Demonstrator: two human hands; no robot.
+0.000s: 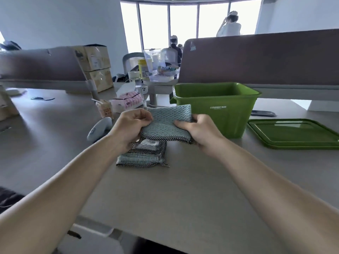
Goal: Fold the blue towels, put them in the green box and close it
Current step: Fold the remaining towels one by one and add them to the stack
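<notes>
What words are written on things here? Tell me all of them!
"STORAGE BOX": white letters on the green box, slightly blurred; the smaller line beneath is unreadable.
Pink packet: print too blurred to read.
Drink carton: red print too blurred to read.
Cardboard boxes: labels too blurred to read.

Blown-out daylight from the rear windows (183,22), soft overall blur, wide-angle bending at edges.

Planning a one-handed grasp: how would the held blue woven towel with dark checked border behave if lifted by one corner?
Probably floppy: the blue woven towel creases between the left hand and right hand. Likely light, since fingertip pinches carry it. Its textured weave looks unlikely to slip.
</notes>
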